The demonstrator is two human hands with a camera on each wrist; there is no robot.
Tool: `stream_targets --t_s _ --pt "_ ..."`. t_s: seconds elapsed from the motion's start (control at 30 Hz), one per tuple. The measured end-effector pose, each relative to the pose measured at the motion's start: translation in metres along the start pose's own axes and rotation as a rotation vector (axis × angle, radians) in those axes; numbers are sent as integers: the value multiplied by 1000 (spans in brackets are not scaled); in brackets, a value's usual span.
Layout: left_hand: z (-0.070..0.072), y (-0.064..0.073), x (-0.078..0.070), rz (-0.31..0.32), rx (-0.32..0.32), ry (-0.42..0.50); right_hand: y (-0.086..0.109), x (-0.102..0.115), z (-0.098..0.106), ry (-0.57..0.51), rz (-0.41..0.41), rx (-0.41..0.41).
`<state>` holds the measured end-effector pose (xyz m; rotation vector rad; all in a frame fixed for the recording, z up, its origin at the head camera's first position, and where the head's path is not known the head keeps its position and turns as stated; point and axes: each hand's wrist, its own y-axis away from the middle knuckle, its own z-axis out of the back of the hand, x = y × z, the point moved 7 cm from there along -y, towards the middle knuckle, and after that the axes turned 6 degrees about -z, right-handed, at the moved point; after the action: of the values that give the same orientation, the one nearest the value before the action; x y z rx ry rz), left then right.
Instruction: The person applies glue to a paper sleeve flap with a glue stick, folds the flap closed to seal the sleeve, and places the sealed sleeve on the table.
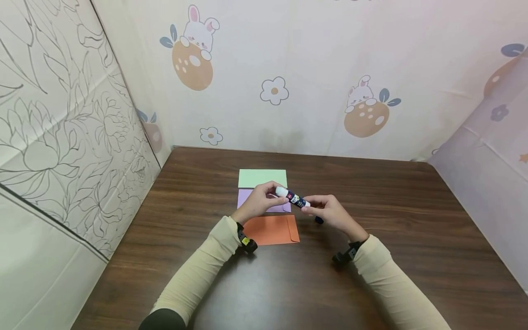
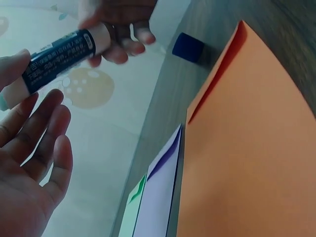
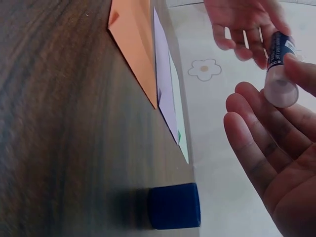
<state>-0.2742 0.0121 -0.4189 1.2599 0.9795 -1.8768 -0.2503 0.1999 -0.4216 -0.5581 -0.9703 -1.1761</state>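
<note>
A glue stick with a dark blue printed label is held uncapped above the table, tilted, between both hands. My left hand pinches its white upper end between thumb and fingers. At the other end, the thumb and fingers of my right hand pinch the pale base. The dark blue cap rests on the table below the right hand. Under and beside the left hand lie an orange envelope, a purple envelope partly covered by that hand, and a light green envelope.
The envelopes lie in a column on a dark wood-grain table. Behind the table's far edge hangs a pale sheet printed with rabbits and flowers. A white panel with line-drawn flowers stands on the left.
</note>
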Motion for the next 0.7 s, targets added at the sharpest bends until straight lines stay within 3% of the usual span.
stream_targets --t_s 0.27,0.47,0.7 --pt "-4 -1 -4 -5 -11 57 -4 -6 -11 -6 7 15" --pt "-5 0 -4 -12 -1 38 -3 -3 -13 -30 13 17" --pt "-2 1 -5 -43 -34 32 -2 -3 -14 -88 25 52"
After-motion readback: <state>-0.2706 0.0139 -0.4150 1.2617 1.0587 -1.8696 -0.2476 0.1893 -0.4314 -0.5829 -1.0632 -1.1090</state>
